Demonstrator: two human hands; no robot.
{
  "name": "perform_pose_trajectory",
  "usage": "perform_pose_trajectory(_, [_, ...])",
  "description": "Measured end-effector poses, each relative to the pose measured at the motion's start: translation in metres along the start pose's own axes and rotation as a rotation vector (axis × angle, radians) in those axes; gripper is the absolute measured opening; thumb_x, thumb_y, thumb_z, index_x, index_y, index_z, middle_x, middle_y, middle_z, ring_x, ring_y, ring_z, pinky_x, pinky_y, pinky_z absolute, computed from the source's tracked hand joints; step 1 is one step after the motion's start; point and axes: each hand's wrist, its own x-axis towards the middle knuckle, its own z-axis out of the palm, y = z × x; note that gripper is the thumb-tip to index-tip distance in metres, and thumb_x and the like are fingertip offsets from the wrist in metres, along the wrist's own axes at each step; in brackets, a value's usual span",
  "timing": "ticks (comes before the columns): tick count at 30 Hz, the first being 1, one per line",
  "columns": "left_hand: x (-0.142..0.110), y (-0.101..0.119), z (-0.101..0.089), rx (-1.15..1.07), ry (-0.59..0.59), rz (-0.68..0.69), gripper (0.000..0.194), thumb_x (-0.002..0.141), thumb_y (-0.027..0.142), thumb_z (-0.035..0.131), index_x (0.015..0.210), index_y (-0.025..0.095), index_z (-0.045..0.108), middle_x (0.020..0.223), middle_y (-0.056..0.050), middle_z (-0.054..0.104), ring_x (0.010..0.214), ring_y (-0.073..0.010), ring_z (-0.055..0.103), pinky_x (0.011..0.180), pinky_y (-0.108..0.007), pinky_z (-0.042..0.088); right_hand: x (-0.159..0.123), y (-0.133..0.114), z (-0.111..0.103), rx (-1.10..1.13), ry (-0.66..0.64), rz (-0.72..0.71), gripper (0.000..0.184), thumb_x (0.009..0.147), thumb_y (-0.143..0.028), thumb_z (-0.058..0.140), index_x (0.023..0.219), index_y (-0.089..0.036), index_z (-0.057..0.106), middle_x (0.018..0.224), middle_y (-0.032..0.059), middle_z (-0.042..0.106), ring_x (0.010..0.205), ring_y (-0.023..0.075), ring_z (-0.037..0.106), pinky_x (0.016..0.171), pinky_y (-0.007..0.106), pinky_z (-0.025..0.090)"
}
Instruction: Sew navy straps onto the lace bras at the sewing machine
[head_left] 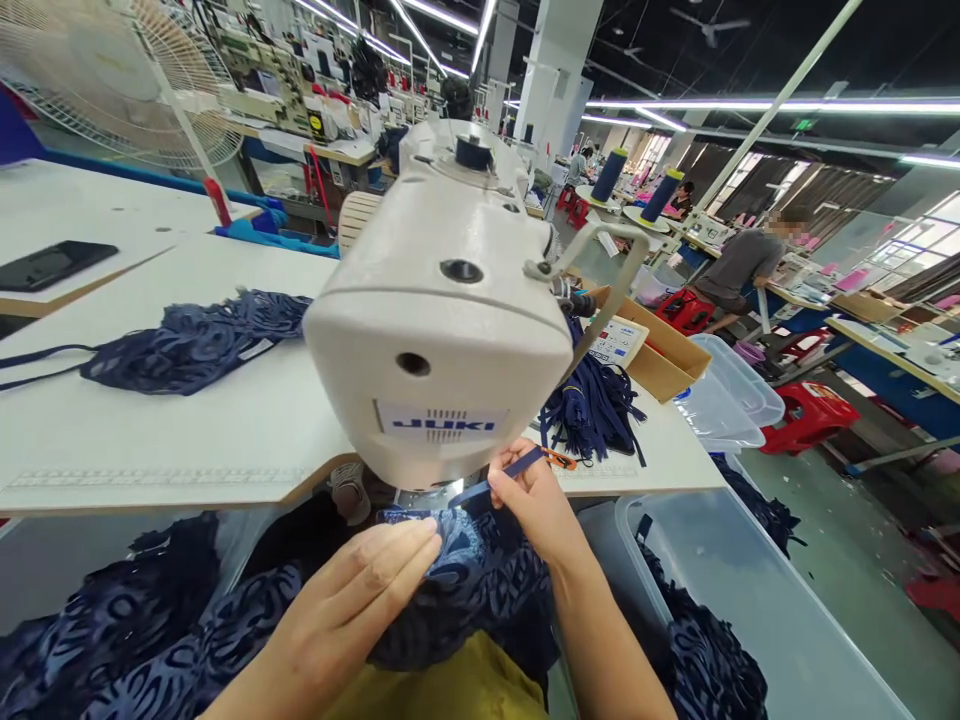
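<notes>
Navy lace [459, 548] under left fingers [397, 568], strap [526, 461] pinched by right fingers [510, 490]

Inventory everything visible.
JUKI machine: one, white, centre
tables: several, pale, throughout
fabric: one, blue, below machine
strap: one, navy, centre
garment: one, navy, left tabletop
phone: one, black, left
strap bundle: one, navy, right tabletop
box: one, brown, behind bundle
large thread cones: two, navy, right
cage fan: one, cream, upper left
bins: several, clear, both sides
stools: several, red, right
people: several, varied clothing, background
left hand: one, bare, on fabric
right hand: one, bare, holding strap
</notes>
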Motion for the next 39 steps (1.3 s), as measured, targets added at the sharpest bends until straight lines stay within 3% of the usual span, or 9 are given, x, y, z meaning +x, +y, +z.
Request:
perform_pose_trajectory(3, [0.0,0.002,0.004,0.067,-0.014,0.041,0.047,0.096,0.007,0.034,0.142,0.017,0.04,0.127,-0.004,0.064,0.125,-0.0139,0.05,0.111,-0.03,0.035,0.001,0.0,0.003,-0.079,-0.059,0.016,0.023,0.083,-0.023,0.061,0.102,-0.023,0.049,0.079,-0.0051,0.05,0.064,0.0089,0.049,0.061,0.021,0.043])
perform_pose_trajectory(7, [0.006,0.008,0.008,0.166,-0.04,-0.029,0.043,0.1,0.014,0.027,0.133,0.024,0.053,0.13,0.003,0.062,0.119,-0.0107,0.052,0.115,-0.027,0.021,0.005,0.007,0.014,-0.152,-0.061,0.012,0.022,0.082,-0.021,0.059,0.102,-0.024,0.052,0.086,-0.0024,0.054,0.084,0.0131,0.055,0.079,0.026,0.046])
perform_pose_trajectory(11, [0.007,0.009,0.006,0.164,-0.048,-0.076,0.041,0.1,0.016,0.028,0.128,0.023,0.057,0.129,0.002,0.063,0.123,-0.0122,0.049,0.117,-0.029,0.017,0.009,0.017,0.023,-0.163,-0.053,0.041,0.022,0.082,-0.022,0.058,0.103,-0.023,0.052,0.079,-0.0037,0.053,0.073,0.0132,0.055,0.073,0.027,0.047])
perform_pose_trajectory(17, [-0.004,-0.001,0.003,0.109,-0.086,0.069,0.042,0.097,0.009,0.031,0.134,0.015,0.05,0.135,-0.004,0.058,0.133,-0.0165,0.043,0.116,-0.033,0.028,0.011,0.003,0.008,-0.289,-0.099,0.078,0.014,0.087,-0.026,0.054,0.099,-0.02,0.052,0.078,-0.0032,0.052,0.065,0.0116,0.05,0.06,0.023,0.042])
perform_pose_trajectory(21, [-0.01,-0.002,0.007,-0.047,0.034,-0.089,0.04,0.094,0.01,0.041,0.134,0.015,0.048,0.133,-0.007,0.059,0.126,-0.016,0.052,0.109,-0.029,0.041,0.007,-0.017,-0.004,-0.481,-0.143,0.05,0.015,0.088,-0.023,0.052,0.103,-0.02,0.054,0.081,-0.0028,0.053,0.069,0.0123,0.05,0.067,0.024,0.043])
perform_pose_trajectory(24, [-0.01,-0.001,0.01,-0.073,0.087,-0.138,0.042,0.092,0.007,0.045,0.133,0.014,0.049,0.132,-0.008,0.059,0.125,-0.016,0.053,0.108,-0.028,0.042,0.004,-0.024,-0.005,-0.573,-0.196,0.046,0.018,0.087,-0.023,0.053,0.105,-0.021,0.056,0.083,-0.0024,0.055,0.071,0.0129,0.051,0.068,0.024,0.043])
perform_pose_trajectory(29, [0.001,0.002,0.009,0.095,-0.045,-0.002,0.042,0.095,0.006,0.035,0.131,0.017,0.053,0.133,-0.003,0.059,0.13,-0.0143,0.046,0.116,-0.031,0.029,0.003,-0.011,0.008,-0.456,-0.152,0.055,0.015,0.087,-0.024,0.053,0.102,-0.022,0.057,0.078,-0.0033,0.056,0.071,0.0137,0.054,0.07,0.025,0.045])
perform_pose_trajectory(33, [0.011,0.004,0.003,0.152,-0.037,0.032,0.038,0.1,0.017,0.03,0.125,0.019,0.059,0.127,0.002,0.064,0.123,-0.0105,0.05,0.118,-0.028,0.019,0.002,0.006,0.023,-0.309,-0.09,0.072,0.01,0.086,-0.027,0.054,0.095,-0.022,0.055,0.074,-0.0041,0.055,0.068,0.0137,0.055,0.075,0.027,0.047])
perform_pose_trajectory(39, [0.008,0.003,0.0,0.189,-0.059,0.114,0.037,0.099,0.017,0.032,0.121,0.018,0.062,0.125,0.002,0.065,0.122,-0.0124,0.051,0.119,-0.031,0.019,0.002,0.008,0.027,-0.214,-0.08,0.071,0.006,0.086,-0.026,0.057,0.089,-0.022,0.053,0.076,-0.0039,0.056,0.07,0.0128,0.056,0.078,0.027,0.049])
